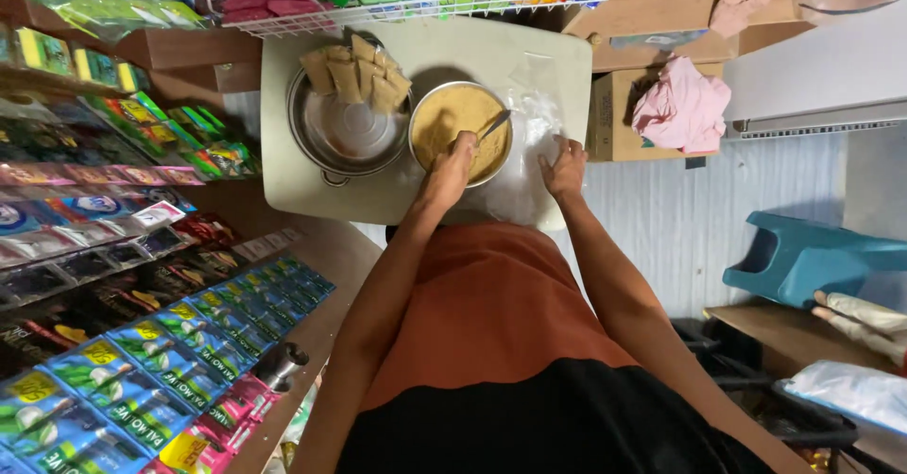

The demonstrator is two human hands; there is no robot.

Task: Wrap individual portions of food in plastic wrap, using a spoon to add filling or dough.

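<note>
- Left hand (pixel 452 164) grips a spoon (pixel 493 125) in the bowl (pixel 461 130) of tan powder, mid-surface (pixel 283 167)
- Right hand (pixel 565 166) presses flat, fingers spread, on a thin plastic bag (pixel 540 105): slippery, floppy, best pinched at its edge
- Powder looks loose, light
- Count: one bowl, one steel pot (pixel 347 132), about six filled packets (pixel 355 73)

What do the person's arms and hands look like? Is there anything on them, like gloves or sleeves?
Both arms are bare all the way down, with no sleeves showing. The left hand and the right hand wear no gloves, and I can see no rings, watch or bracelets, though the hands are small in the picture. The person wears an orange-brown top above something black at the waist.
</note>
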